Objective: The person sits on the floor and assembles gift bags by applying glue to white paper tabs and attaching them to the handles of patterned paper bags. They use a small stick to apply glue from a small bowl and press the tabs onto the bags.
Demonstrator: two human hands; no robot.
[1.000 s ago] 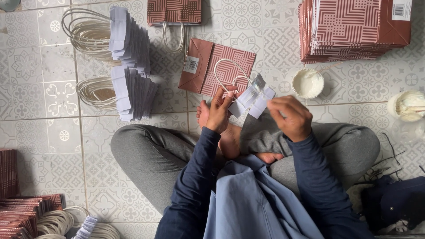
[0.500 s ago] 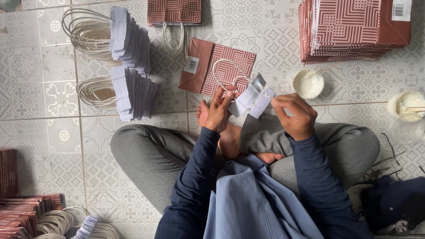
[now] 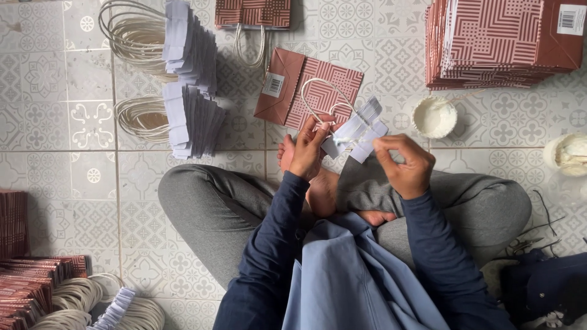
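Paper strip: a small white folded paper strip [image 3: 358, 129] with a cord handle was held up between both hands, above the person's crossed legs and just in front of the flat bag on the floor.
Cord handle: a pale cord loop [image 3: 321, 98] rose from the strip and lay over the flat bag's patterned face.
Left hand: the left hand [image 3: 307, 148] was closed on the strip's left end, its fingers [image 3: 319, 127] pinching paper and cord together.
Right hand: the right hand [image 3: 405, 162] was curled, its fingers [image 3: 382, 146] nipping the strip's lower right edge.
Flat bag: a dark red paper bag [image 3: 309, 90] with a geometric pattern lay flat on the floor, its bottom fold turned up with a white sticker on it.
Bowl: a small white bowl [image 3: 434, 117] stood on the floor just right of the strip.
Bag stack: a tall stack of the same red bags [image 3: 498, 43] sat at the upper right, well apart from the hands.
Strip piles: two fanned piles of white strips [image 3: 191, 79] lay to the left, beside coils of pale cord [image 3: 131, 36].
Floor: the floor [image 3: 61, 171] was pale grey patterned tile with straight grout lines; the person sat cross-legged on it, barefoot.
Lower left: more red bags [image 3: 27, 287] and cord coils lay at that corner.
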